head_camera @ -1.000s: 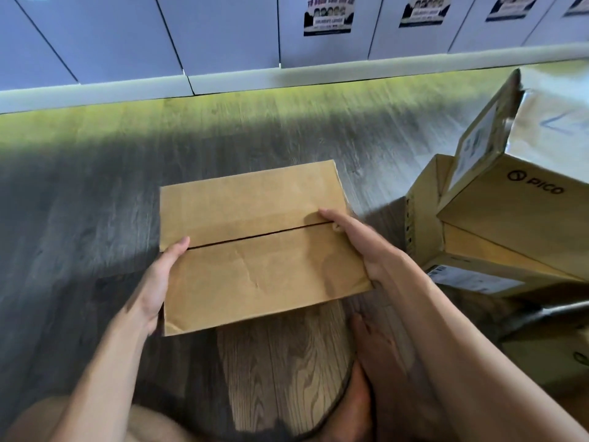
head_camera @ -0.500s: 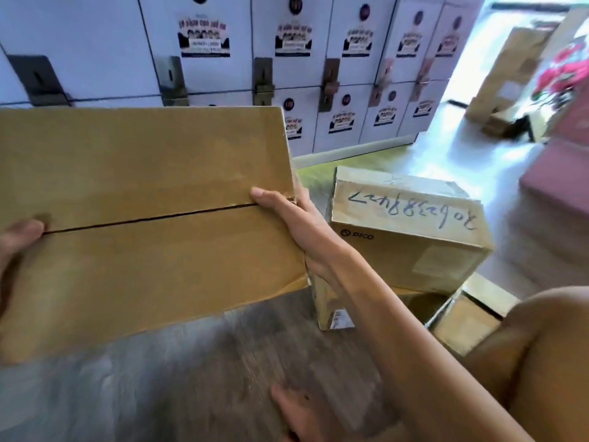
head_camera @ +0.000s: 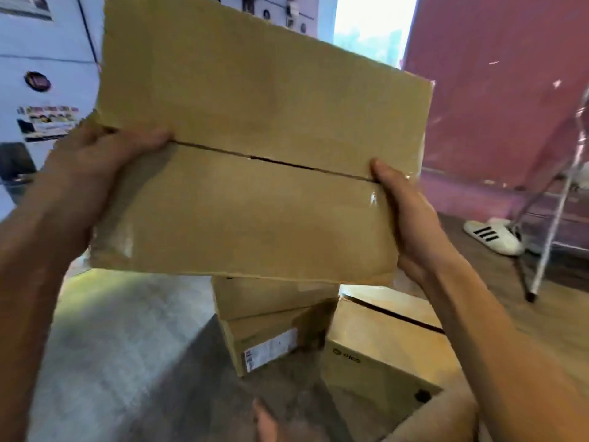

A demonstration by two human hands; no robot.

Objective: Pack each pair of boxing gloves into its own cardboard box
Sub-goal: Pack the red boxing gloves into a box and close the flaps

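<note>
I hold a closed brown cardboard box (head_camera: 255,148) up in the air, its two top flaps meeting along a dark seam. My left hand (head_camera: 95,161) grips its left edge, thumb on the seam. My right hand (head_camera: 404,215) grips its right edge, thumb at the seam's other end. The box hangs above a stack of other cardboard boxes (head_camera: 274,327) on the floor. No boxing gloves are visible.
A closed carton with a printed logo (head_camera: 382,352) stands on the floor at lower right. A white striped shoe (head_camera: 494,234) and metal stand legs (head_camera: 548,224) are at the right, by a pink wall. White lockers (head_camera: 47,90) line the left.
The box has been lifted off the floor and carried to the right, over the stacked boxes. Both hands have stayed on its ends, and my view has turned right.
</note>
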